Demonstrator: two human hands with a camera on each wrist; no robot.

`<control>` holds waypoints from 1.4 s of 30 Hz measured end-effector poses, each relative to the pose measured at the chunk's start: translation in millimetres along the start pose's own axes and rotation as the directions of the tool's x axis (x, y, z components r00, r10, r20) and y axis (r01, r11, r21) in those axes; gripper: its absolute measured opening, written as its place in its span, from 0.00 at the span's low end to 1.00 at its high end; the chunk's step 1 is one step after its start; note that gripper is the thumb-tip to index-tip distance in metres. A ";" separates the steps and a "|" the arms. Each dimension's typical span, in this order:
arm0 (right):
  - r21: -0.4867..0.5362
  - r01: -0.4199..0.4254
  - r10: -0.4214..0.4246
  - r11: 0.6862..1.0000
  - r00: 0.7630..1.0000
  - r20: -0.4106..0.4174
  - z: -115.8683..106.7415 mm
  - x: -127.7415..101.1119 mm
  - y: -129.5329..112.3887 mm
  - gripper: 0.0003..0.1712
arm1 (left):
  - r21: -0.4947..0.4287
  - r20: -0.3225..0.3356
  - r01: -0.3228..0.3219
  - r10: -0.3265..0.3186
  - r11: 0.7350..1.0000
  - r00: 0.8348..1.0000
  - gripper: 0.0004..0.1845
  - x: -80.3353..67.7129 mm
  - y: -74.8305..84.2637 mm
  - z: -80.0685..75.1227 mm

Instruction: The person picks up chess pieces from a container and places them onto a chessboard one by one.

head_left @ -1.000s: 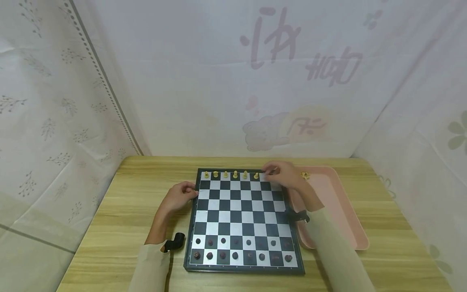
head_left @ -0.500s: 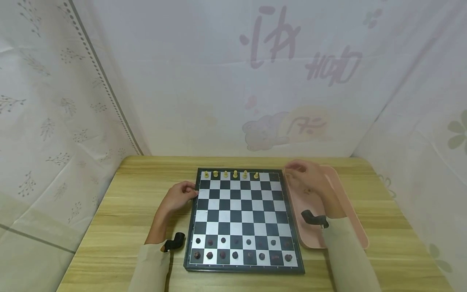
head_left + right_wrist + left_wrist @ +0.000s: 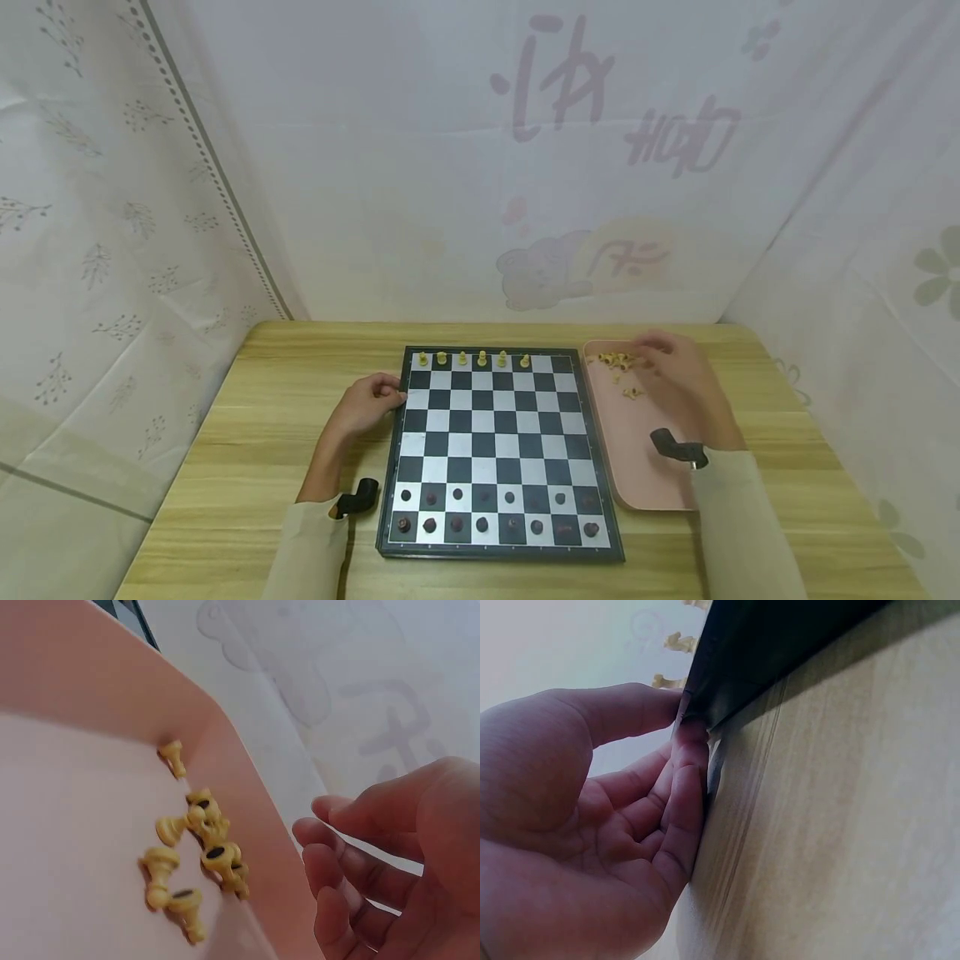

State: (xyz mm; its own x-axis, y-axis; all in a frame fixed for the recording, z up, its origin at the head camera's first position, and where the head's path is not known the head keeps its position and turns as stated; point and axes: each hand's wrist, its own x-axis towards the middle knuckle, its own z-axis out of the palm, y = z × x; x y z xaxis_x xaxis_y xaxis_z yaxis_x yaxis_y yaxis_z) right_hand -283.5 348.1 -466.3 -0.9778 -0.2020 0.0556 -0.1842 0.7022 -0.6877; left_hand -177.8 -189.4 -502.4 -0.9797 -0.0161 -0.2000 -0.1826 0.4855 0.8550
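Observation:
My left hand pinches the left edge of the chessboard, thumb on top and fingers curled against its side in the left wrist view. Over the far end of a pink tray, my right hand hovers with loosely bent fingers and nothing between them. Below it, several cream chess pieces lie tumbled along the tray's wall in the right wrist view. A line of cream pieces stands on the board's far row, its two rightmost squares bare. Dark pieces fill the two near rows.
A wooden table carries the board and tray side by side, the tray on the right. Patterned pale cloth hangs behind and on both sides. Each wrist wears a black camera mount.
My right hand has moved from the board's far right corner rightward to above the tray, uncovering the cream pieces there. My left hand keeps its place on the board's edge.

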 end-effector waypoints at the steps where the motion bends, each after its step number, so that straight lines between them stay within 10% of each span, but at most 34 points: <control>1: -0.003 -0.001 0.001 1.000 1.000 -0.004 -1.4 -0.4 1.3 0.17 | 0.001 0.000 0.000 0.000 1.000 1.000 0.18 0.1 0.0 0.1; 42: -0.023 -0.116 0.115 0.993 0.991 -0.062 10.5 -2.5 7.7 0.19 | 0.005 0.012 -0.007 0.007 1.000 1.000 0.18 -0.1 -0.1 -1.7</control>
State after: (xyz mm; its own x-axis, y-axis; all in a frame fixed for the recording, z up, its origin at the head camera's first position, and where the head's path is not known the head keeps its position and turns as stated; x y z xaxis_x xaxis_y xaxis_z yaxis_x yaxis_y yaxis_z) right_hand -281.4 346.9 -479.3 -0.9968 -0.0775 0.0210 -0.0715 0.7367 -0.6724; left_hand -177.8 -190.9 -501.6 -0.9798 -0.0020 -0.1999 -0.1753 0.4898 0.8540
